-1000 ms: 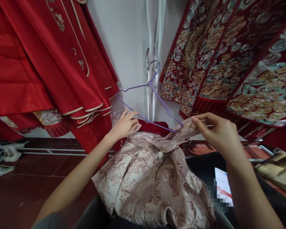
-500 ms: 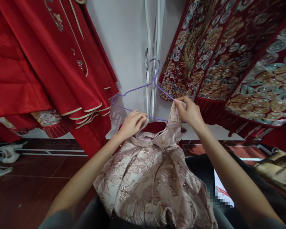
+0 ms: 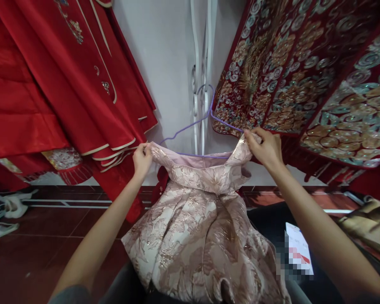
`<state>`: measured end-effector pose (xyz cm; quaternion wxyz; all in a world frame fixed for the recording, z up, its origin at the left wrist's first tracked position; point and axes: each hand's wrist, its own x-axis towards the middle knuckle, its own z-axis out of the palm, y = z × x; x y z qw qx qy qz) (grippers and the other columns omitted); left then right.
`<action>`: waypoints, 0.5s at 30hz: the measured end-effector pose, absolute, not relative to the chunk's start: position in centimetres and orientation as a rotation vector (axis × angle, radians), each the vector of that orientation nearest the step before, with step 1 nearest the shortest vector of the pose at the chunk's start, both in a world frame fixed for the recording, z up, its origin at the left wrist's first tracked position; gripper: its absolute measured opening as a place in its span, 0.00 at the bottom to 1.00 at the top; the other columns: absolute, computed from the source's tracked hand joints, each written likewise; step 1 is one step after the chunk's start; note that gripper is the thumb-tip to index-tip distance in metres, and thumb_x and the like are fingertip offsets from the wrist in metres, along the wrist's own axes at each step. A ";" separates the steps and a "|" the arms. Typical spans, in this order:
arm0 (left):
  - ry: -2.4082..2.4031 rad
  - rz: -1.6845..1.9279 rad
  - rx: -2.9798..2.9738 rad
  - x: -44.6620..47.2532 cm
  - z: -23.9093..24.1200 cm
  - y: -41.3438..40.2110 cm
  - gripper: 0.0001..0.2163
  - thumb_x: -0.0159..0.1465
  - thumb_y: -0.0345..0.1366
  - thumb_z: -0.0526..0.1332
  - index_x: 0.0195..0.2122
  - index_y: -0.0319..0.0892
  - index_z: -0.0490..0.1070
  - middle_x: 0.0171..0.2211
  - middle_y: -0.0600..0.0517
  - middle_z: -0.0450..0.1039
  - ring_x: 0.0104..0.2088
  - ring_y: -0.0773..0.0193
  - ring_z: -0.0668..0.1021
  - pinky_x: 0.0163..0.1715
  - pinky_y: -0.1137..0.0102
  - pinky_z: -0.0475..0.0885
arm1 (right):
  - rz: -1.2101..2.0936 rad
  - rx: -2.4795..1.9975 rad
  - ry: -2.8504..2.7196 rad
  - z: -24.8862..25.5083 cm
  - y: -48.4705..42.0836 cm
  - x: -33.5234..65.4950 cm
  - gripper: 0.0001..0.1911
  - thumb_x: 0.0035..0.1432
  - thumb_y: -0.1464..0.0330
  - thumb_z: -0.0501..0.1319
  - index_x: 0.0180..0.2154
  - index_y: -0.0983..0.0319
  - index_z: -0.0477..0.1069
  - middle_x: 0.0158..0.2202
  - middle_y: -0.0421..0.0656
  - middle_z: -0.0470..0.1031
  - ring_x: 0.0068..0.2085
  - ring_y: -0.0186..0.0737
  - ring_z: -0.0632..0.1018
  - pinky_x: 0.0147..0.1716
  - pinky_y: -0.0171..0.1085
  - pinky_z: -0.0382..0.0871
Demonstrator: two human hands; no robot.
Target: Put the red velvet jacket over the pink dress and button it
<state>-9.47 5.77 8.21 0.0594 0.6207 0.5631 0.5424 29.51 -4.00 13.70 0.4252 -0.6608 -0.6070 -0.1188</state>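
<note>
A pink and gold brocade dress (image 3: 190, 228) lies across my lap, its neckline spread wide. My left hand (image 3: 142, 159) pinches the dress's left shoulder strap. At the other side my right hand (image 3: 266, 145) grips the right strap, close to the arm of a purple hanger (image 3: 187, 126). The hanger stands behind the neckline, its hook pointing up. Its right arm runs to the strap under my right fingers, and its lower bar passes across the neck opening. The hanger's left end is partly hidden behind the left strap.
Red garments (image 3: 114, 84) with cream piping hang at the left, and sequinned dark red garments (image 3: 291, 76) hang at the right. Behind the hanger is a white cabinet (image 3: 164, 55) with long handles. A phone-like white item (image 3: 297, 242) lies by my right thigh. Pale shoes (image 3: 15, 207) stand at the left.
My left hand has moved left and slightly up, drawing the left strap outward, so the neckline is stretched wider. My right hand and the hanger have shifted a little to the right.
</note>
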 end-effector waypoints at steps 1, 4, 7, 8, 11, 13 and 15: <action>1.694 1.651 1.857 -9.4 8.1 6.0 0.16 0.65 0.45 0.51 0.40 0.40 0.72 0.38 0.47 0.77 0.38 0.60 0.77 0.41 0.69 0.70 | -0.307 -1.652 -1.517 13.5 -4.0 29.7 0.21 0.63 0.52 0.50 0.35 0.58 0.74 0.34 0.46 0.79 0.39 0.48 0.77 0.40 0.38 0.64; 1.653 1.643 1.768 -9.1 7.7 6.7 0.15 0.63 0.44 0.52 0.38 0.38 0.72 0.38 0.46 0.77 0.39 0.59 0.77 0.42 0.67 0.71 | -0.297 -1.645 -1.501 13.3 -4.2 29.8 0.21 0.63 0.52 0.51 0.35 0.58 0.74 0.32 0.46 0.79 0.36 0.47 0.78 0.38 0.38 0.64; 1.606 1.512 1.662 -9.4 7.3 7.0 0.12 0.60 0.40 0.55 0.35 0.38 0.73 0.36 0.45 0.77 0.38 0.58 0.78 0.42 0.65 0.71 | -0.289 -1.630 -1.508 13.4 -4.1 29.8 0.22 0.63 0.52 0.51 0.36 0.59 0.75 0.32 0.46 0.79 0.34 0.45 0.77 0.34 0.37 0.63; 1.588 1.480 1.631 -9.5 7.2 7.0 0.11 0.59 0.39 0.56 0.35 0.38 0.73 0.36 0.45 0.78 0.37 0.58 0.78 0.42 0.65 0.71 | -0.308 -1.615 -1.519 13.4 -4.1 29.8 0.22 0.63 0.52 0.51 0.36 0.59 0.75 0.32 0.46 0.79 0.33 0.44 0.77 0.34 0.37 0.62; 1.537 1.491 1.591 -10.1 6.6 6.9 0.10 0.58 0.39 0.57 0.32 0.38 0.73 0.34 0.45 0.78 0.37 0.57 0.78 0.42 0.65 0.71 | -0.391 -1.524 -1.542 13.4 -3.8 30.1 0.21 0.62 0.52 0.54 0.33 0.60 0.76 0.27 0.45 0.78 0.29 0.42 0.76 0.31 0.37 0.60; 1.502 1.529 1.619 -10.5 6.2 6.8 0.10 0.58 0.39 0.58 0.32 0.38 0.74 0.34 0.46 0.78 0.37 0.57 0.78 0.42 0.65 0.71 | -0.416 -1.449 -1.546 13.2 -3.7 30.4 0.20 0.61 0.53 0.56 0.30 0.60 0.75 0.24 0.44 0.76 0.26 0.40 0.74 0.29 0.36 0.59; 1.484 1.555 1.665 -10.7 5.8 6.6 0.10 0.58 0.40 0.57 0.31 0.39 0.73 0.33 0.46 0.78 0.36 0.58 0.78 0.42 0.65 0.71 | -0.426 -1.410 -1.547 13.1 -3.5 30.6 0.19 0.61 0.54 0.57 0.28 0.60 0.75 0.23 0.43 0.75 0.25 0.39 0.73 0.29 0.36 0.59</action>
